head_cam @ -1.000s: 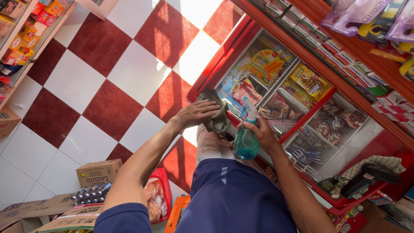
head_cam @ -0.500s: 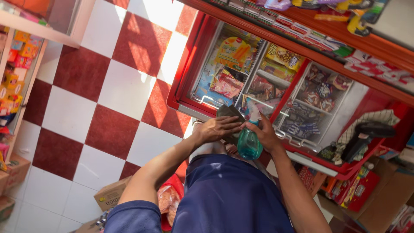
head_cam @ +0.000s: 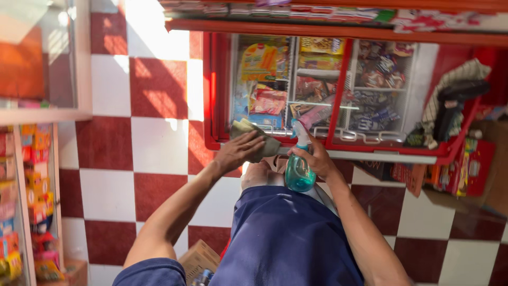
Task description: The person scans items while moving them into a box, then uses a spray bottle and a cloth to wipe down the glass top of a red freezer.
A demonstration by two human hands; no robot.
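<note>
Two hands apart, left hand (head_cam: 238, 151) pressing cloth (head_cam: 254, 139), right hand (head_cam: 316, 159) gripping upright spray bottle (head_cam: 299, 167), nozzle toward freezer (head_cam: 338, 145)

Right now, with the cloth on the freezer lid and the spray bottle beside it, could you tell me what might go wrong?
The left hand presses the cloth near the glass lid's front edge; a hard push might slide the lid. The right hand holds the teal spray bottle over the freezer's rim; it could slip, or spray could reach the packaged goods if there is a gap.
</note>
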